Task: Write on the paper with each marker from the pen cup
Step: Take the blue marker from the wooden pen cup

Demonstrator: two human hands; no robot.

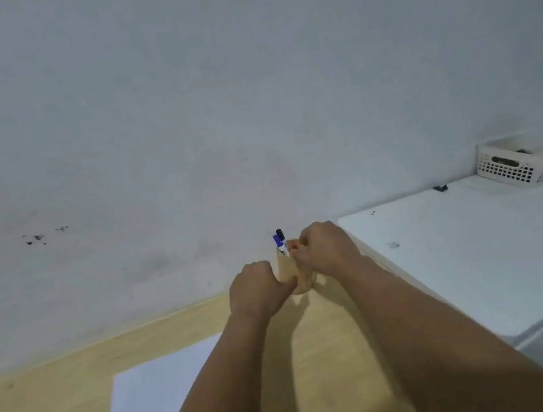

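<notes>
A tan wooden pen cup [287, 269] stands at the back of the wooden desk [48, 408], close to the wall. A blue-capped marker [279, 244] and a black-capped marker [280, 233] stick up from it. My left hand [258, 288] grips the cup's lower left side. My right hand [325, 247] is over the cup's mouth, its fingertips pinched on a red marker [293, 246] of which only the tip shows. A white sheet of paper [157, 400] lies on the desk in front, partly under my left forearm.
A white surface [476, 248] adjoins the desk on the right and sits slightly higher. A white perforated basket [513, 165] stands at its back corner, with a small dark object [440, 188] beside it. A grey wall rises right behind the cup.
</notes>
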